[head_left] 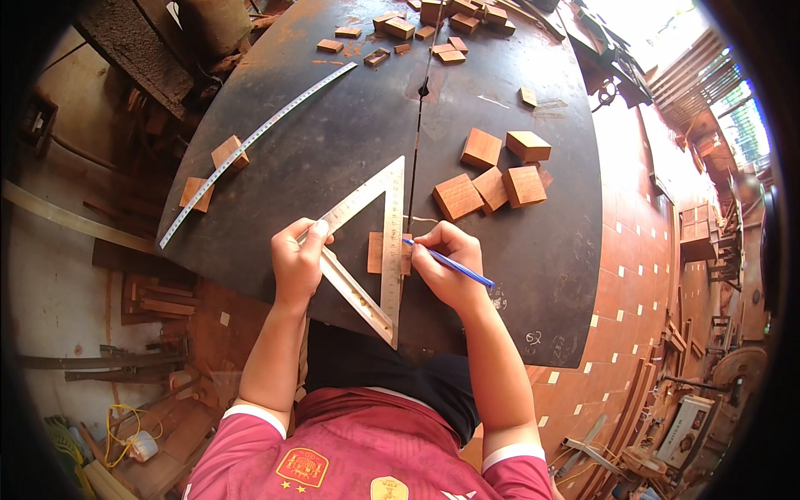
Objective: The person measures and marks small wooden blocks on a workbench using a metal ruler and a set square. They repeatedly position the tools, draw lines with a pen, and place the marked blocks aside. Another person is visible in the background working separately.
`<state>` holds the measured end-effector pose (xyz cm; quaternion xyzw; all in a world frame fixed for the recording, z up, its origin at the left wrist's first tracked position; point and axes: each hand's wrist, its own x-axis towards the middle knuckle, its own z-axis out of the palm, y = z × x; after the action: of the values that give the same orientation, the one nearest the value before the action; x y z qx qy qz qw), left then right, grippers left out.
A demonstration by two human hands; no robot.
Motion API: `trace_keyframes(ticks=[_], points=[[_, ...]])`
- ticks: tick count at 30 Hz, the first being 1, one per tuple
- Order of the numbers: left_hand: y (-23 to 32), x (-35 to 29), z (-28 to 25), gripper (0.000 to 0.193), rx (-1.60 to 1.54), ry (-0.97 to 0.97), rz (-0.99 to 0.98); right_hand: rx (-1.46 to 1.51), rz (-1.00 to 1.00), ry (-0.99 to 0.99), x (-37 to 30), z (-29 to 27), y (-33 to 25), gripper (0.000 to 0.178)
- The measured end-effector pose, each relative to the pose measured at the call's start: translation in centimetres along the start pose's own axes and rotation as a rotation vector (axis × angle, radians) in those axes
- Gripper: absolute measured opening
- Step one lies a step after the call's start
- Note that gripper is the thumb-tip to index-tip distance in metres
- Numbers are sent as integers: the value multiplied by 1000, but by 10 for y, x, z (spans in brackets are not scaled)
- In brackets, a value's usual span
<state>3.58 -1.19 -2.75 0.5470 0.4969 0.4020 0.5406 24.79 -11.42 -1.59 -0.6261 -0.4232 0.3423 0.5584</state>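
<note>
On the dark counter [325, 158], works at the near edge, with a pale measuring strip [271, 124] off to the left, slanting over two wooden blocks [196, 194]; holds a metal triangular square [392, 283] in front of the body, with its ruled edge running lengthwise away from the torso; grasps it by the left corner in the left hand [298, 254], with thumb uppermost and fingers curled round; has a loose group of larger-looking blocks [490, 190] farther out and to the right, apart from both hands; keeps a flat reddish block [376, 252] under the ruled edge, showing on either side of it, just left of the right hand [450, 254] and farther from the left; pinches a blue pen [467, 272] in that right hand, with its long axis slanting from lower right to a tip beside the ruled edge, over the block; cannot tell whether touching wood; as for containers, shows only a small hollow-looking wooden piece [377, 57] toward the far end, too small for telling what is inside.
</note>
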Motion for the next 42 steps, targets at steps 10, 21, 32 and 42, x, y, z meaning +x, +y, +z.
trace_keyframes(ticks=[10,21,32,42], points=[[-3,4,-1,27,35,16,22,143,117,-253,-6,-22,-2,14],[-1,4,3,28,-8,19,32,164,107,-214,-3,-20,2,12],[-5,7,2,25,11,13,67,69,139,-307,-4,-19,4,13],[-1,5,3,28,-16,16,27,83,108,-225,-1,-18,7,10]])
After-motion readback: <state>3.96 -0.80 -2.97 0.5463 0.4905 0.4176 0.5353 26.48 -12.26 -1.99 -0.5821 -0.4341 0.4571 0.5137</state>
